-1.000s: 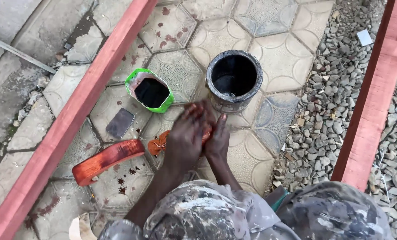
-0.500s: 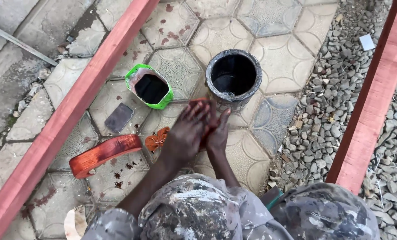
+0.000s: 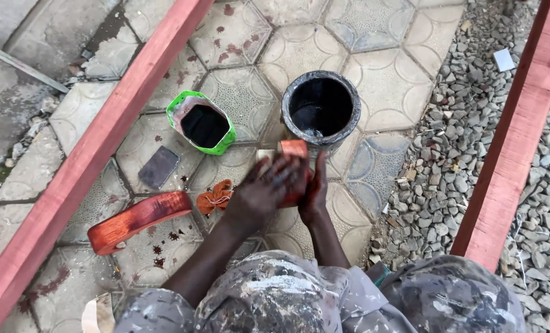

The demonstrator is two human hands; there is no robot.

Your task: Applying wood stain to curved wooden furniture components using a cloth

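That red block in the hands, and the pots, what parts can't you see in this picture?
Head view:
- Red block: mostly hidden by the left hand and right hand, so its full shape is unclear.
- Black bucket: inside too dark to tell what it holds.
- Green-rimmed container: contents dark too.
- Left red beam and right red beam: both cut off by picture edges.

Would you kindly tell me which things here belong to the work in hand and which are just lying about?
In hand:
- small red-stained wood piece, held between left hand and right hand
- black bucket
- green cut container
- stained rag

Lying about:
- curved red wood piece
- dark flat tile
- gravel
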